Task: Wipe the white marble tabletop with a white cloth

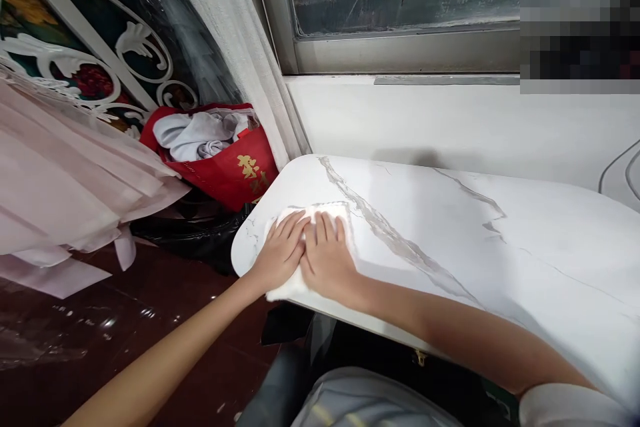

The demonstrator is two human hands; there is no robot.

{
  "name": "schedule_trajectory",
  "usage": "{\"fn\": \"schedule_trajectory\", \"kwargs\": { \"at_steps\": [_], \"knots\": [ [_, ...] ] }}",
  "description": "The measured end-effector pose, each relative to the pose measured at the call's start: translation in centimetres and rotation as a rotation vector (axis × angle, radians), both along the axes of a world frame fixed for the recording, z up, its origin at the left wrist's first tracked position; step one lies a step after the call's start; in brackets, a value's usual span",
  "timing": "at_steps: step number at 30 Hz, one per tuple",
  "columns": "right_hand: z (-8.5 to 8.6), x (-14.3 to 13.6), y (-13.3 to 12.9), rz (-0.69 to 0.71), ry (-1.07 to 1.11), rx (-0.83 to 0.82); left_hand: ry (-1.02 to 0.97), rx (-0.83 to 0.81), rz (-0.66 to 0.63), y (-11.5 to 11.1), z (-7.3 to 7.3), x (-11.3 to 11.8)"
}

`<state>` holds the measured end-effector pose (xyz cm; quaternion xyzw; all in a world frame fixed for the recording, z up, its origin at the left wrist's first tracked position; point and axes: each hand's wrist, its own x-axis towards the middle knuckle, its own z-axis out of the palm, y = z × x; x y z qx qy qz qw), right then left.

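Observation:
A white cloth (344, 215) lies flat near the left end of a white marble-patterned table (450, 227). My left hand (281, 250) rests on the cloth with its fingers stretched out. Beside it my right hand (326, 253) also lies flat on the cloth, fingers extended, its thumb side touching the left hand. Part of the cloth is hidden under both palms, and one corner hangs at the table's front edge.
A red bag (220, 177) holding pale fabric stands beyond the table's left end, above a black plastic bag (200, 233). Pink fabric (75, 173) hangs at the left. Behind the table are a white wall (345, 120), a window and a pale curtain (235, 27).

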<state>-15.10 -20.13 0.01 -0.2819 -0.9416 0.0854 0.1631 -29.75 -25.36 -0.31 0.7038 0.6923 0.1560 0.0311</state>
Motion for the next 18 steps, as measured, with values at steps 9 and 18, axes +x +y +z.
{"fn": "schedule_trajectory", "kwargs": {
  "at_steps": [9, 18],
  "knots": [
    [0.6, -4.4, -1.9, 0.101, 0.014, -0.042, 0.008, -0.037, 0.038, -2.9, 0.4, -4.4],
    [-0.5, -6.9, 8.0, -0.095, 0.038, 0.041, -0.017, -0.006, -0.053, 9.3, 0.1, -6.8]
  ]
}}
